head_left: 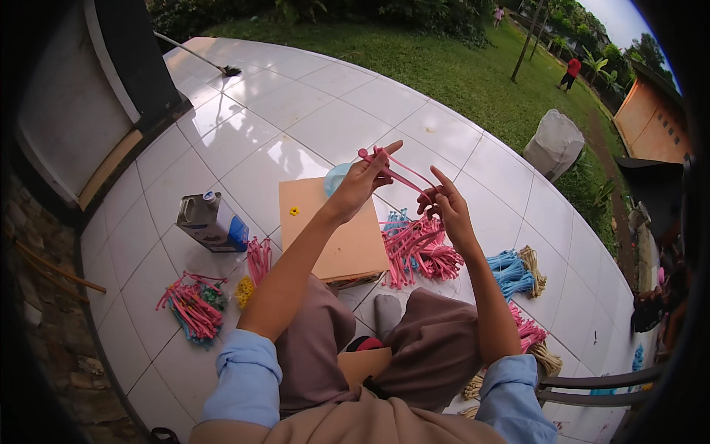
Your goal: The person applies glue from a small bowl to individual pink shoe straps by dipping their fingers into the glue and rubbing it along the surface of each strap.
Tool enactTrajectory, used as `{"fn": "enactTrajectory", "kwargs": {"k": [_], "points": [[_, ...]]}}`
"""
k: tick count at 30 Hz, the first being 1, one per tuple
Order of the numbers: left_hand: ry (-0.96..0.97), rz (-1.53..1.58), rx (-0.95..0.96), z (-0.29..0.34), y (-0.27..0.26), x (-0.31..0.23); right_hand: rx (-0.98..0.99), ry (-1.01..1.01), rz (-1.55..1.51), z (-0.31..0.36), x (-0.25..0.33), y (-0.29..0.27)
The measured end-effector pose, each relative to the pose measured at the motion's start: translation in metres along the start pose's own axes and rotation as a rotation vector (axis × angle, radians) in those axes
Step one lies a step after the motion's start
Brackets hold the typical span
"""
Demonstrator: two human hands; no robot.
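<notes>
Pink cords [404,177] with a round knob at one end stretch between my two hands above a flat cardboard board [325,237]. My left hand [361,185] grips them near the knob end, index finger pointing out. At the other end, my right hand [448,206] pinches the cords between thumb and fingers, with its index finger raised. On the board lies a small yellow flower-shaped piece [294,211]. A light blue round dish [337,180], partly hidden by my left hand, is at the board's far edge. Below my right hand spreads a pile of pink cords [423,251].
Left of the board stand a metal can [211,223], a pink and blue cord bundle [194,309] and yellow pieces [245,291]. Blue cords [509,272] and beige cords [533,268] lie right. A broom [231,72], white sack [553,144] and distant person in red [572,72] are farther off.
</notes>
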State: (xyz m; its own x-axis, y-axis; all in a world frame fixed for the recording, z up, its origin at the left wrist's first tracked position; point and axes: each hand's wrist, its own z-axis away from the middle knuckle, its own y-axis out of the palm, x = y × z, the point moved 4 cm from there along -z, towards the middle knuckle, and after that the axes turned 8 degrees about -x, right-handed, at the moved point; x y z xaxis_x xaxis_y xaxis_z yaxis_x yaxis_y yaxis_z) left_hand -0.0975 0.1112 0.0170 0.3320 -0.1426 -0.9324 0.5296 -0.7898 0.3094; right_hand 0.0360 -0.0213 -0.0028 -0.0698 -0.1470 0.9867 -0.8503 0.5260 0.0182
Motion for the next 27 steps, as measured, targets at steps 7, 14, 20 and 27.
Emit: {"fn": "enactTrajectory", "kwargs": {"k": [7, 14, 20, 27], "points": [[0.018, -0.070, -0.180, -0.001, -0.019, 0.000, -0.020, 0.057, -0.165, -0.016, 0.001, -0.005], [-0.004, -0.061, -0.256, 0.003, -0.039, -0.004, 0.135, 0.172, -0.390, -0.012, 0.014, 0.002], [0.002, -0.139, -0.192, 0.011, -0.031, -0.019, 0.136, 0.108, -0.106, -0.005, 0.009, 0.003], [-0.004, -0.412, -0.345, 0.018, -0.056, -0.018, 0.308, 0.075, 0.070, -0.010, -0.004, 0.008]]}}
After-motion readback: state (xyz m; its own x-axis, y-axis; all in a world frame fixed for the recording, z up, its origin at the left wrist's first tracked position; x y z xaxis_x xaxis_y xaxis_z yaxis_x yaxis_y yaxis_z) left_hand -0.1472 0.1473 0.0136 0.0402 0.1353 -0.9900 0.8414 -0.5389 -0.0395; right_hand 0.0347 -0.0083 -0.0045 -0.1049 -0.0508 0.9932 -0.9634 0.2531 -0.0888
